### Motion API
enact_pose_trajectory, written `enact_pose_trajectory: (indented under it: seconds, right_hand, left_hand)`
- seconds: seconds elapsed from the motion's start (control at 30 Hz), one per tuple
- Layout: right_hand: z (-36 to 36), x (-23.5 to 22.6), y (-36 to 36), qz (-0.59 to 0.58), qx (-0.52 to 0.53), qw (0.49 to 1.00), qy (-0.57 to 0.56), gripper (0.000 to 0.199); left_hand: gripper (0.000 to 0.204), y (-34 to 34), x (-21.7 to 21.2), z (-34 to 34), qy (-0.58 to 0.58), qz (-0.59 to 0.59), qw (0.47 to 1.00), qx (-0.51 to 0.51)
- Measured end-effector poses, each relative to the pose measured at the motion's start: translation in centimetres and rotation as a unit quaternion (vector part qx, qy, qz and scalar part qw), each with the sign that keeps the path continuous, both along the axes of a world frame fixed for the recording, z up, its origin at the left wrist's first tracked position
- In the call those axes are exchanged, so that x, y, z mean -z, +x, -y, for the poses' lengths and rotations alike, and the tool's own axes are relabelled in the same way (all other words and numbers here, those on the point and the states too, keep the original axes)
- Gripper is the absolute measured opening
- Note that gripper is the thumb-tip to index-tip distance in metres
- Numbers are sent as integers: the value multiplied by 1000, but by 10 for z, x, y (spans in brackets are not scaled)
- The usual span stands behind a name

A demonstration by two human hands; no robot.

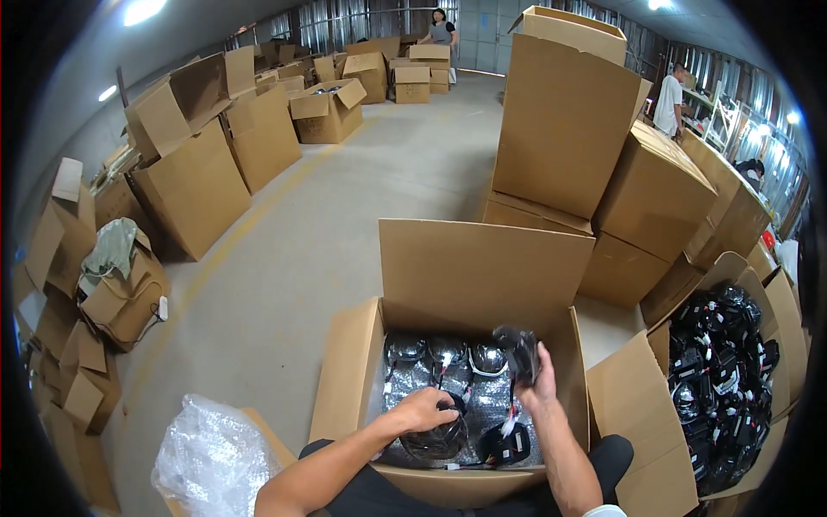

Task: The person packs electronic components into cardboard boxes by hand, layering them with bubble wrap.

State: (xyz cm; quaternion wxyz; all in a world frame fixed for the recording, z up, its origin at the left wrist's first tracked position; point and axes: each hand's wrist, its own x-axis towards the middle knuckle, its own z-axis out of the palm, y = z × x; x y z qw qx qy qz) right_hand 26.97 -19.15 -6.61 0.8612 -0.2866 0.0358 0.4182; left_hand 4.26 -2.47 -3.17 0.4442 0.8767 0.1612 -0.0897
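An open cardboard box [484, 263] stands in front of me, lined with bubble wrap [495, 395]. Along its far side sit shiny round lamp-like units [489, 358] with thin cables and white connectors. My right hand [540, 383] grips a black lamp-like unit [517, 351] by its side, raised at the right part of the box; a cable with a white plug hangs below it. My left hand [425, 410] has its fingers curled on top of a dark round unit [433, 442] at the near left. Another black unit [506, 444] lies at the near right.
To the right, a large open carton [642, 422] holds a heap of black units [719, 379]. Crumpled bubble wrap [215, 457] lies at the lower left. Tall cartons [564, 121] are stacked ahead right. More boxes [194, 185] line the left. Two people [669, 103] stand farther off.
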Motion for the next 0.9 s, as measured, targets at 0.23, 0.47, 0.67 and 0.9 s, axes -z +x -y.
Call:
enact_pose_trajectory:
  seconds: [0.23, 0.47, 0.67, 0.9]
  right_hand:
    - [13, 114, 117, 73, 117, 941, -309, 33]
    - [22, 189, 111, 165, 95, 880, -435, 25]
    - [47, 207, 112, 328, 182, 725, -577, 41]
    - [20, 136, 71, 582, 25, 563, -587, 62]
  left_hand:
    - [44, 2, -15, -1, 49, 5, 998, -40]
    - [44, 0, -22, -2, 70, -8, 996, -48]
    - [46, 13, -29, -1, 70, 8, 996, -47]
    - [52, 3, -24, -4, 104, 45, 988, -107]
